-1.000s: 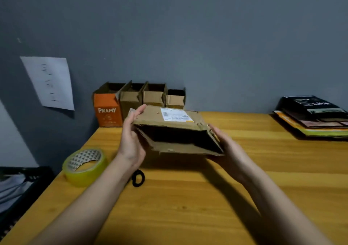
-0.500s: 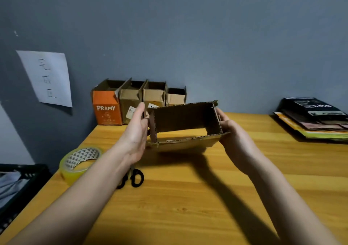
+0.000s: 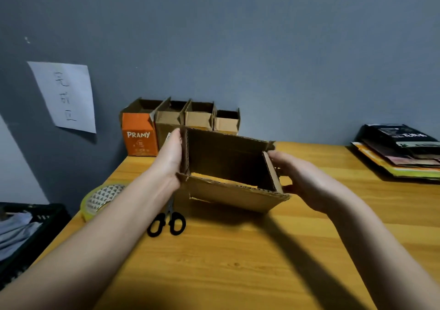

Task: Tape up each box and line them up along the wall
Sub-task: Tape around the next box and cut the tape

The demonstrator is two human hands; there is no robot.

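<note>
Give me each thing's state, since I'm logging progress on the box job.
Cardboard box: opened out, held above the table, untaped.
Left hand: flat against the box's left side.
Right hand: holding the box's right side.
Four boxes at the wall: upright in a row, tops open.
Tape roll: lying flat.
Scissors: lying on the table.

A home packing corner: wooden desk against grey wall, handwritten paper sign.
</note>
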